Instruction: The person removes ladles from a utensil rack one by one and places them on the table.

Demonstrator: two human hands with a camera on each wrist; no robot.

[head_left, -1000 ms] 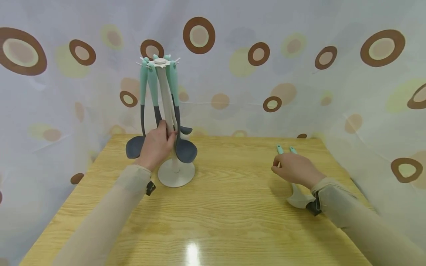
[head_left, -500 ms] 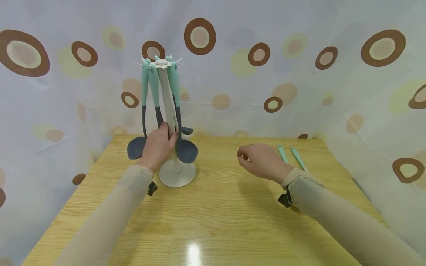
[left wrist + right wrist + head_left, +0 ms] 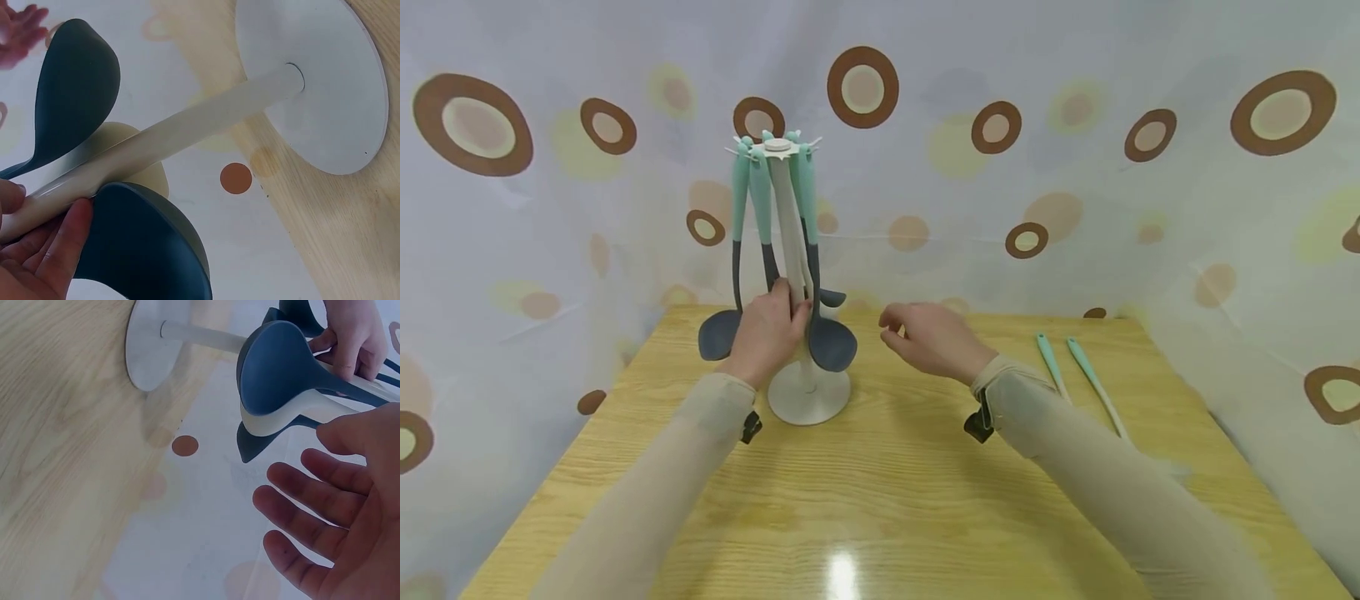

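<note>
A white utensil stand (image 3: 808,400) stands at the left of the table, hung with several mint-handled utensils. My left hand (image 3: 763,333) grips its pole (image 3: 206,122) partway up, among the hanging tools. A dark ladle (image 3: 832,343) hangs at the pole's right side and another dark utensil head (image 3: 718,335) shows left of my left hand. In the right wrist view, a pale utensil head (image 3: 262,425) sits behind the dark ladle. My right hand (image 3: 936,337) hovers right of the stand, fingers loosely bent and apart, holding nothing.
Two mint-handled utensils with pale shafts lie on the wooden table (image 3: 880,517) at the right: one handle (image 3: 1051,362) nearer, one (image 3: 1086,367) farther right. My right sleeve (image 3: 1075,467) hides much of them. A patterned cloth (image 3: 940,192) hangs behind.
My right hand has moved left from above the two lying utensils to beside the stand, uncovering their handles. My left hand keeps its grip on the pole. The head view has shifted slightly.
</note>
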